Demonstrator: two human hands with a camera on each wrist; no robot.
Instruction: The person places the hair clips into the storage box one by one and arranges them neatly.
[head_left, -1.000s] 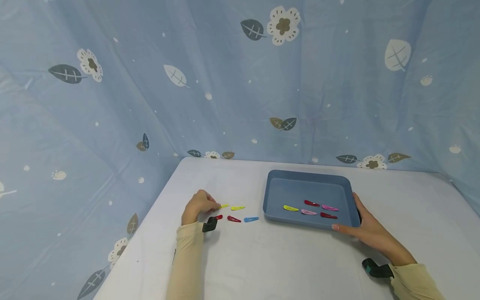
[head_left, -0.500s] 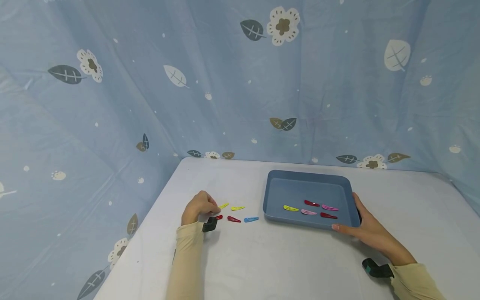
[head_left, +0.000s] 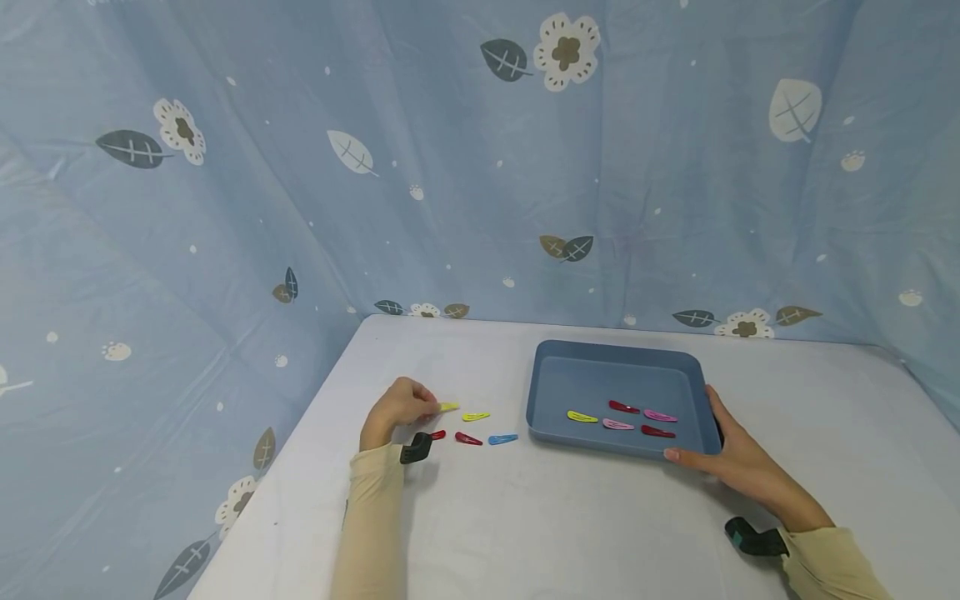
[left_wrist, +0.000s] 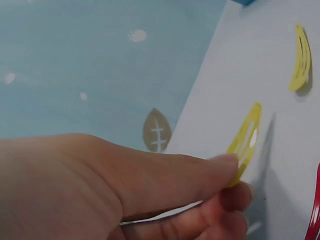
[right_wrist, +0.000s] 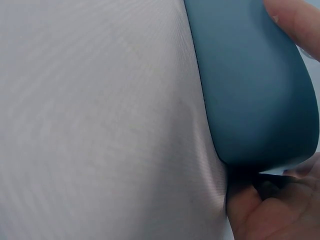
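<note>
My left hand [head_left: 400, 407] pinches a yellow snap hair clip [left_wrist: 248, 135] between thumb and fingertips, its narrow end pointing away. The clip's shadow falls apart from it on the white cloth in the left wrist view. Beside it lies another yellow hair clip [head_left: 476, 417]. Nearer to me are a red hair clip [head_left: 468, 438], a blue hair clip [head_left: 502, 439] and one more red clip [head_left: 438, 434], partly hidden behind the wrist camera. My right hand [head_left: 742, 467] grips the near right corner of a blue-grey tray [head_left: 622, 354], thumb at the front rim, fingers along the right side.
Inside the tray lie a yellow clip [head_left: 582, 417], two red clips and two pink clips, one of them a lighter pink clip [head_left: 618, 425]. A blue patterned curtain [head_left: 450, 167] hangs behind and left of the white-covered table [head_left: 555, 525].
The left hand has taken hold of the yellow hair clip and raised it slightly from the cloth, turning it a little. The right hand and the tray have stayed in place.
</note>
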